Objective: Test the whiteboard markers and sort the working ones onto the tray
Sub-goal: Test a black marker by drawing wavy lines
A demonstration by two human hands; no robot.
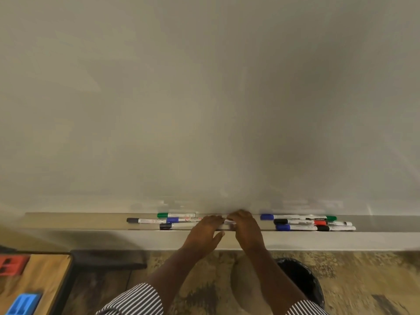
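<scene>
A blank whiteboard (204,98) fills the upper frame. Along its lower edge runs a tray (68,220). At lower left, a wooden table (45,280) carries a red eraser (12,264) and a blue eraser (23,303); at lower right a black bin (302,278) stands on the floor. Both hands meet at the tray's centre: the left hand (204,233) and right hand (246,228) each grip one marker (228,221) between them. Loose markers lie left (163,220) and right (306,222) of the hands.
</scene>
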